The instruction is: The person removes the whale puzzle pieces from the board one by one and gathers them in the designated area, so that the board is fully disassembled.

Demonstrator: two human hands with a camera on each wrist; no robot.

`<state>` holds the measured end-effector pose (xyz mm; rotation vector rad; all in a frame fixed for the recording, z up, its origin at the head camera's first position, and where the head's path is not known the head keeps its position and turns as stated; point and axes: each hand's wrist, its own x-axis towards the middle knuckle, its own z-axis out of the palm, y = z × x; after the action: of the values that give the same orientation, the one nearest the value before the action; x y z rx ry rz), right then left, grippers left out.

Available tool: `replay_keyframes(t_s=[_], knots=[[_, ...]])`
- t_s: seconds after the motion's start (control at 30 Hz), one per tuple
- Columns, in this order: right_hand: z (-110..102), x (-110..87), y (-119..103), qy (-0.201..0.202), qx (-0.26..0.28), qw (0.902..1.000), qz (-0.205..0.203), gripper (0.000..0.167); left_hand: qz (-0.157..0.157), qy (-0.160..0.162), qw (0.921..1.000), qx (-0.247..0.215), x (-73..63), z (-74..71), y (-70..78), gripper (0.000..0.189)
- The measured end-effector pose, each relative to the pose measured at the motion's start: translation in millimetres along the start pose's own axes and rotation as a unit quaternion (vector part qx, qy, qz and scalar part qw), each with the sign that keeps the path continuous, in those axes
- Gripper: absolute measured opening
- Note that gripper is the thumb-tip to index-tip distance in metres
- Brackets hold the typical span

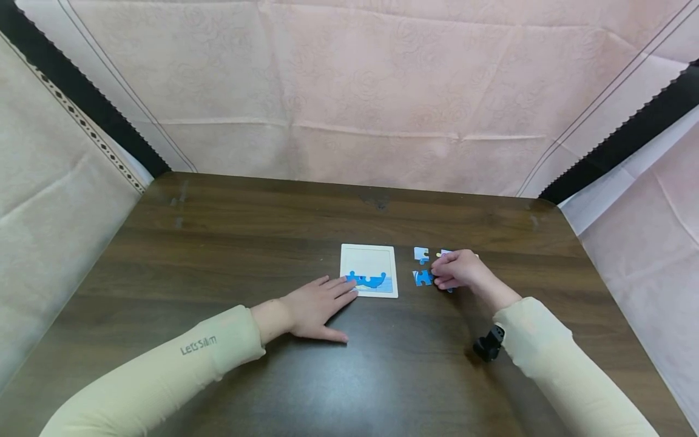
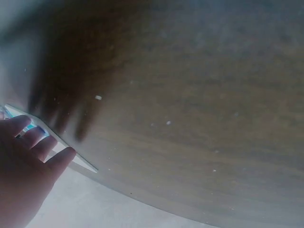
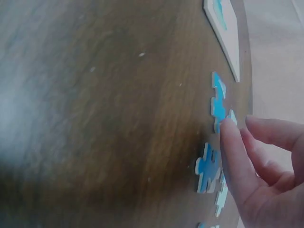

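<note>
A white-framed puzzle board [image 1: 368, 258] lies on the table, a few blue pieces fitted along its bottom. My left hand [image 1: 319, 306] is spread flat, its fingertips resting on the board's lower left edge. To the right of the board lie loose jigsaw pieces, among them a light-blue piece [image 1: 420, 252] and a blue-and-white piece [image 1: 420, 278]. My right hand [image 1: 455, 269] hovers over this group, partly hiding other pieces. In the right wrist view its fingers are apart, with one fingertip at the end of the blue-and-white piece [image 3: 218, 107]; whether it touches cannot be told.
Another blue piece [image 3: 207, 171] lies beside the right hand. The dark wooden table [image 1: 246, 243] is bordered by pale cloth [image 1: 349, 91] at the back and sides. A black wrist device [image 1: 489, 343] sits at the right cuff.
</note>
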<state>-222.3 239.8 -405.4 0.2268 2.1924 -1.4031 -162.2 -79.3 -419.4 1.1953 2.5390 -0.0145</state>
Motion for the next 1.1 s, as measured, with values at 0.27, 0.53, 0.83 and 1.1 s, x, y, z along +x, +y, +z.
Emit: replay_keyframes(t_s=[0.27, 0.53, 0.83, 1.1], knots=[[14, 3.0, -9, -0.014, -0.028, 0.9995, -0.007, 0.036, 0.027, 0.034, 0.9989, 0.015, 4.9, 2.5, 1.2, 0.085], [38, 9.9, -24, -0.033, -0.048, 0.9983, -0.008, 0.034, 0.042, 0.033, 0.9981, 0.031, 11.7, 0.5, 6.0, 0.089], [57, 15.3, -36, -0.046, -0.078, 0.9957, -0.022, 0.033, 0.055, 0.002, 0.9983, 0.019, 21.5, 0.8, 13.2, 0.091], [66, 18.6, -38, -0.045, -0.117, 0.9917, -0.027, 0.031, 0.042, -0.019, 0.9987, 0.019, 21.8, -1.4, 15.6, 0.093]])
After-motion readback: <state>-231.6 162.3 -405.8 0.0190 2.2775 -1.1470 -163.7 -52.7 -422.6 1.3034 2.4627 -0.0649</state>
